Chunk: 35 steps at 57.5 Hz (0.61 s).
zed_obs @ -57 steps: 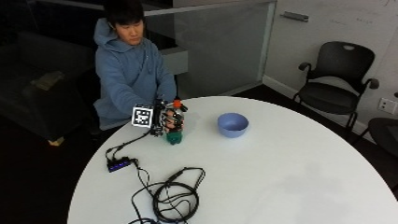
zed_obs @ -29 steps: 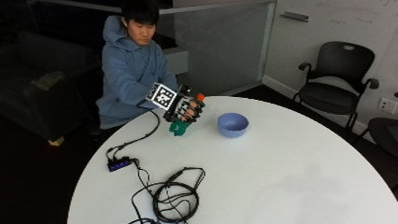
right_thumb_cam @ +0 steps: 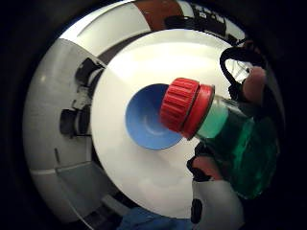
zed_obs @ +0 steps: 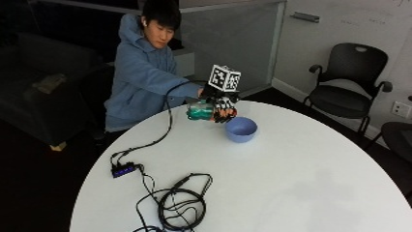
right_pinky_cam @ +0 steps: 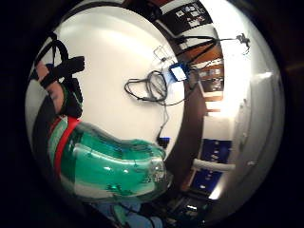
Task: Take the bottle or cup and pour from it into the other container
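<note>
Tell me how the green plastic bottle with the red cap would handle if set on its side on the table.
The green plastic bottle looks round-bodied, so it would probably roll on the smooth white table. Its ribbed, see-through wall suggests thin, light plastic that may dent. The red cap is on, so spilling seems unlikely.

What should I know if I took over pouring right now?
Hand: the black-gloved right hand grips the green plastic bottle with the red screw cap, lifted off the round white table and tipped sideways.
Things: the cap points at the blue bowl, which stands on the table just below.
Done: bottle picked up and tilted.
Left: the cap is on, so nothing has poured yet.
</note>
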Tool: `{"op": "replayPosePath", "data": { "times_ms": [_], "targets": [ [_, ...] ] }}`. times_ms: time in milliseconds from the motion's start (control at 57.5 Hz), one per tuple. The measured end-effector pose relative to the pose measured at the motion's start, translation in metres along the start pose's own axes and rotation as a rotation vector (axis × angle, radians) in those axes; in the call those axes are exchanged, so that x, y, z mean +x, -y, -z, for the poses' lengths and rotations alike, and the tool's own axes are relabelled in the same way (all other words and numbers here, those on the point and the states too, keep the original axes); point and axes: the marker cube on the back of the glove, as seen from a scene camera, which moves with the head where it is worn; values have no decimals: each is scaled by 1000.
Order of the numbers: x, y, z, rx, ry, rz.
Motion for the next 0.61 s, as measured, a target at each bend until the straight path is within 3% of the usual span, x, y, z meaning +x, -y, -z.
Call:
{"op": "replayPosePath", "data": {
  "times_ms": [191,609],
  "targets": [
    [-31,22,9,-93,-403,32],
    [-62,34,1,-201,-501,46]
  ]
}}
